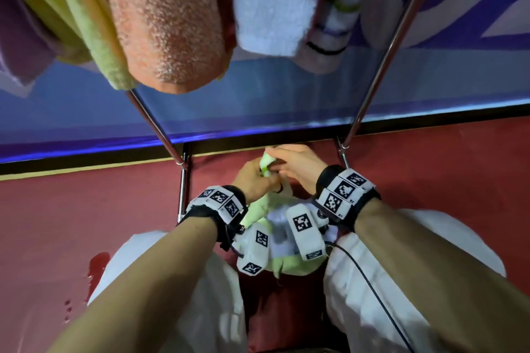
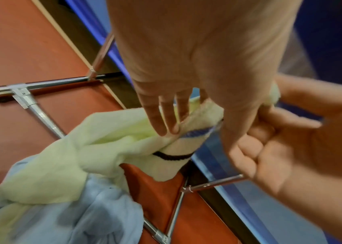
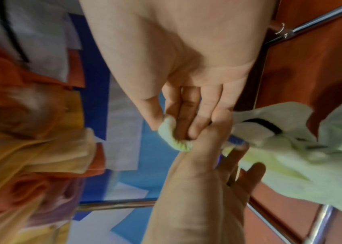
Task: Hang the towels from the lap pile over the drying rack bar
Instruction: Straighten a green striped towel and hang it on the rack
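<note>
A pale green towel (image 1: 259,208) with a white end striped black and blue (image 2: 174,163) rises from my lap. Both hands hold its upper edge close together, low in front of the rack. My left hand (image 1: 265,178) pinches the striped end between fingers (image 2: 166,125) and thumb. My right hand (image 1: 276,166) pinches a bunched green corner (image 3: 174,140) just beside it. A light blue cloth (image 2: 65,214) lies under the green towel on my lap. The rack's top bar is hidden behind the hung towels.
Yellow-green (image 1: 86,23), orange (image 1: 169,23), white (image 1: 272,0) and striped (image 1: 329,28) towels hang overhead. Two slanted chrome rack legs (image 1: 384,66) (image 1: 155,123) run down to a base frame (image 2: 40,115) on the red floor. A blue wall panel stands behind.
</note>
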`<action>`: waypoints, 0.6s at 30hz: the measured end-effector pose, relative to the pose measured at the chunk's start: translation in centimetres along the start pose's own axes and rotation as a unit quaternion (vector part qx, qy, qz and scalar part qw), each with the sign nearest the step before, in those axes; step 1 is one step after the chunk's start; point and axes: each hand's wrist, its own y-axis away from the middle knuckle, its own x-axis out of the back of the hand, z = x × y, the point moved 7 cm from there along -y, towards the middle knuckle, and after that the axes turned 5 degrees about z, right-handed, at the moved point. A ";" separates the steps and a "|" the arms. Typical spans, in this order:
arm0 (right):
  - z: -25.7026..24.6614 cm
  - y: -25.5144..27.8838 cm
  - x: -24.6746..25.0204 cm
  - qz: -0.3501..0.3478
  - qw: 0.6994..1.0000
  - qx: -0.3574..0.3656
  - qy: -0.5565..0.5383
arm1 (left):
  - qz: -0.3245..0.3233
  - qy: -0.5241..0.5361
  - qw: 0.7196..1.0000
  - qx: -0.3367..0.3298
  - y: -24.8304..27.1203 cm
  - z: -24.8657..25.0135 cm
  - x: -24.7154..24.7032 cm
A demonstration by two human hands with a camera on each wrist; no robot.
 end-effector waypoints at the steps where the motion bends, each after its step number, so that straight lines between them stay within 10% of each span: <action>1: -0.5 0.4 0.0 0.011 1.000 0.006 0.013 | 0.008 -0.025 1.000 -0.015 0.3 0.5 0.2; 10: 2.3 1.2 0.7 -0.011 0.984 -0.117 0.132 | 0.053 0.144 0.985 0.082 0.2 -0.2 3.5; 18: 0.3 0.0 0.3 0.049 0.986 0.098 0.123 | 0.219 0.085 0.967 0.095 0.8 -2.0 7.1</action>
